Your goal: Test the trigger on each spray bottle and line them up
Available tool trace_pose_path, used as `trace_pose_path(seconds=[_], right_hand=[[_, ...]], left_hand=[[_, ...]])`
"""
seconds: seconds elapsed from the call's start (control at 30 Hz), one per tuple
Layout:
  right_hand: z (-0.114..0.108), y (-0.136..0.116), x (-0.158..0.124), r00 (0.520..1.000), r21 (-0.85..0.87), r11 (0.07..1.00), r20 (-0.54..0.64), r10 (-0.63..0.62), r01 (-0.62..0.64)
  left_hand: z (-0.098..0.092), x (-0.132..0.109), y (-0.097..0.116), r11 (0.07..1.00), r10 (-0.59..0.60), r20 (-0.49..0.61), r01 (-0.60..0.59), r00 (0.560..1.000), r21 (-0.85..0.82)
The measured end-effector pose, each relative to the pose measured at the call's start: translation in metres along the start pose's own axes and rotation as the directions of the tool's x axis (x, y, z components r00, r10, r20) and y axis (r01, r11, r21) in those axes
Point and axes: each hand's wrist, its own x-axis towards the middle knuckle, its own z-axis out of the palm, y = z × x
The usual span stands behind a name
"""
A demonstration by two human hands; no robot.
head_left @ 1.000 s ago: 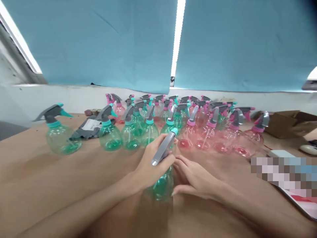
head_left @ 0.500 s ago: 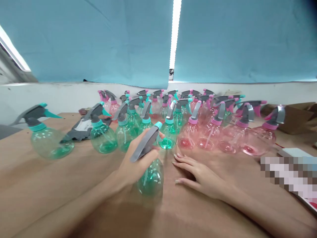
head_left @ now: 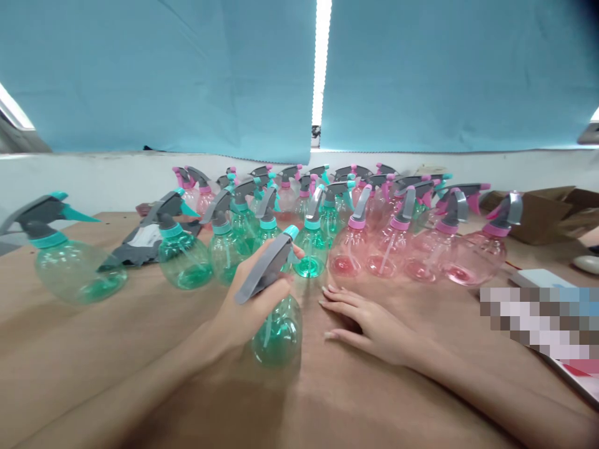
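Green spray bottle (head_left: 277,337) within the left grip (head_left: 250,310), round body (head_left: 281,346) below.

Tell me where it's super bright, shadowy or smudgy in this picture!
Head view: white light glares between the blue curtains; head view: highlights glint on the green spray bottle in the left hand; head view: a shadow lies under the right hand; head view: the leftmost bottle looks stretched, and the table's near part looks smeary.

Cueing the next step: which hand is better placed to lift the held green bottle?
Probably left: the left hand holds the green bottle near its spray head; the right hand is apart, holding nothing.
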Motion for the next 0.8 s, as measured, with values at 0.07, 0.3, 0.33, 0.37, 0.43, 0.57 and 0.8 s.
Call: trace_pose_path(seconds=[0.07, 0.3, 0.33, 0.37, 0.43, 0.57, 0.8], right_hand=[[-0.0006, 0.0, 0.0002, 1.0, 0.001, 1.0, 0.007, -0.007, 0.007], [-0.0011, 0.0007, 0.0003, 1.0, -0.009, 1.0, 0.011, -0.015, 0.015], [-0.0009, 0.0008, 0.0002, 1.0, -0.003, 1.0, 0.006, -0.017, 0.017], [-0.0008, 0.0009, 0.0001, 1.0, 0.001, 1.0, 0.003, -0.018, 0.018], [-0.0006, 0.001, -0.0001, 1.0, 0.005, 1.0, 0.001, -0.016, 0.016], [-0.0002, 0.0009, -0.0002, 1.0, -0.012, 1.0, 0.006, -0.013, 0.013], [-0.0004, -0.0003, -0.0003, 1.0, -0.045, 0.999, 0.017, 0.002, -0.001]], left_hand=[[0.0006, -0.0001, 0.0001, 1.0, -0.002, -0.002, 0.002, 1.0, 0.001], [0.0007, 0.0017, 0.0028, 1.0, -0.003, -0.015, 0.003, 1.0, 0.0], [0.0006, 0.0019, 0.0029, 1.0, -0.007, -0.012, 0.007, 1.0, 0.007], [0.0006, 0.0018, 0.0029, 1.0, -0.012, -0.008, 0.013, 1.0, 0.013], [0.0007, 0.0016, 0.0024, 1.0, -0.018, -0.002, 0.018, 1.0, 0.016], [0.0002, 0.0014, 0.0013, 1.0, 0.012, -0.004, -0.013, 1.0, -0.016], [-0.0081, 0.0045, 0.0042, 0.999, 0.007, 0.07, -0.01, 0.998, 0.031]])
